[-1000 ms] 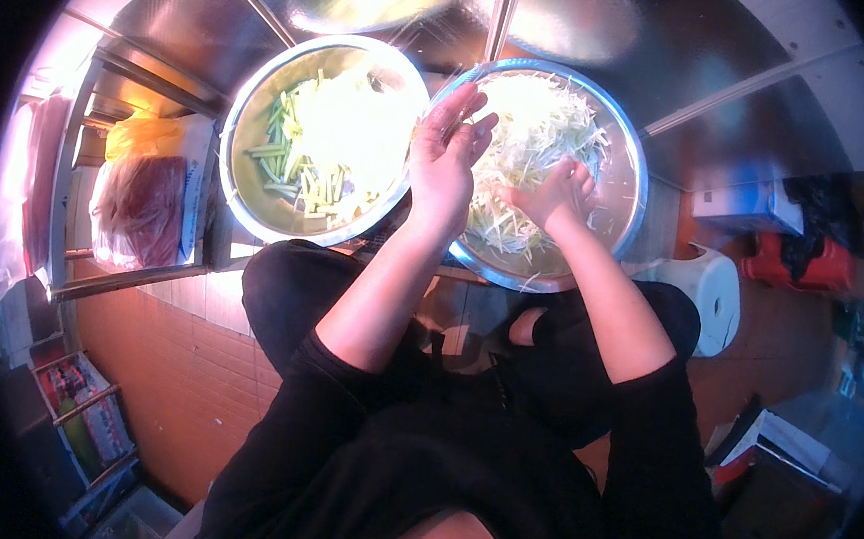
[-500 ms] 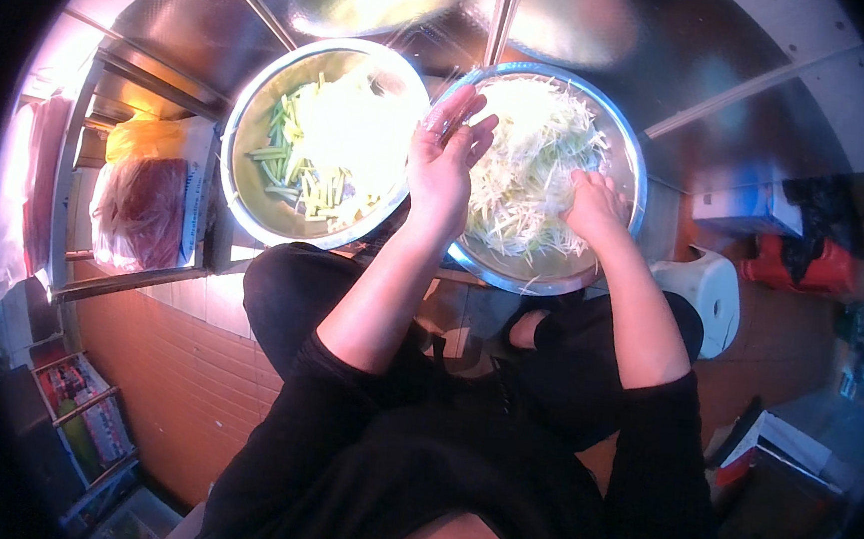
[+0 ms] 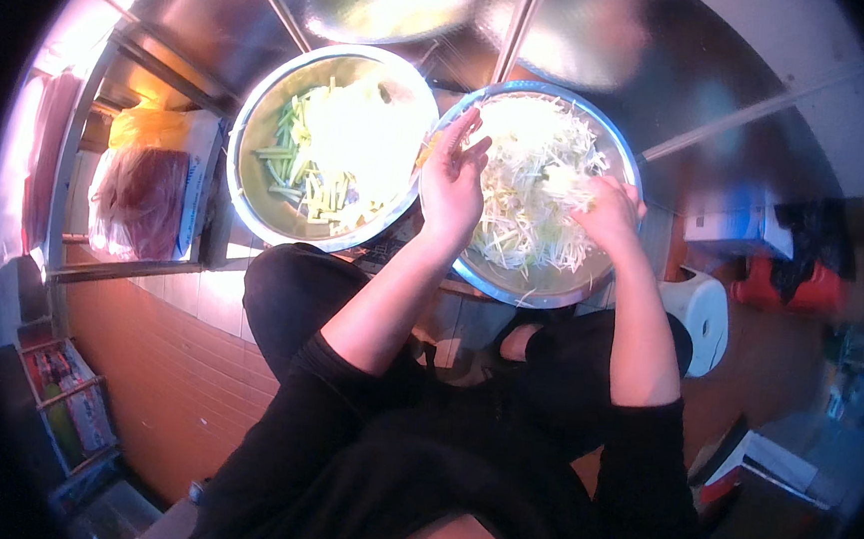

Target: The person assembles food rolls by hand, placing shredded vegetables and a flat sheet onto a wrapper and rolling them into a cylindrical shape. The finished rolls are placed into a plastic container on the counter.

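A large metal bowl in front of me on the right is heaped with pale shredded vegetable. At that bowl's right side my right hand is closed, with a bunch of the shreds between its fingers. My left hand is held over the left rim of the same bowl, fingers apart and palm toward the shreds, holding nothing. Beside it on the left stands a second metal bowl with green and pale cut stalks. Glare washes out much of its contents.
A metal-sheeted surface with bars rises behind the bowls. A white plastic stool stands at the right, near a blue-and-white box and a red container. On the left, a shelf holds a plastic-wrapped bundle.
My right hand has closed around some shreds and lifted slightly toward the bowl's right rim. My left hand stays by the left rim. The whole view has shifted a little.
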Available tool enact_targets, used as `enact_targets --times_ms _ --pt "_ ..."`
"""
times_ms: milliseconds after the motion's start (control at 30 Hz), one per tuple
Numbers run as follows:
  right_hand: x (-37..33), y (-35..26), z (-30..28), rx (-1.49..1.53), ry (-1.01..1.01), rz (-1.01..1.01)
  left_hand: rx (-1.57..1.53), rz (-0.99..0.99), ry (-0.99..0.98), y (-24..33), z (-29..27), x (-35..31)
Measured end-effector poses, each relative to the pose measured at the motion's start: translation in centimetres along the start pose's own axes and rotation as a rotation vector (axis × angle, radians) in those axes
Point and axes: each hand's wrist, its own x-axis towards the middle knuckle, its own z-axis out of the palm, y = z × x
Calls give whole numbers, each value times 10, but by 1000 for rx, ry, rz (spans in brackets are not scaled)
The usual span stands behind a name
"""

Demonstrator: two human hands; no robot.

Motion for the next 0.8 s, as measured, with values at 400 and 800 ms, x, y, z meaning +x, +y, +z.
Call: enact_targets --times_ms 400,800 --pt "-8 -57 -22 415 57 -350 -677 -427 4 -10 25 -27" --pt "-17 -34 -23 805 201 -517 -836 -499 129 -7 20 -15"
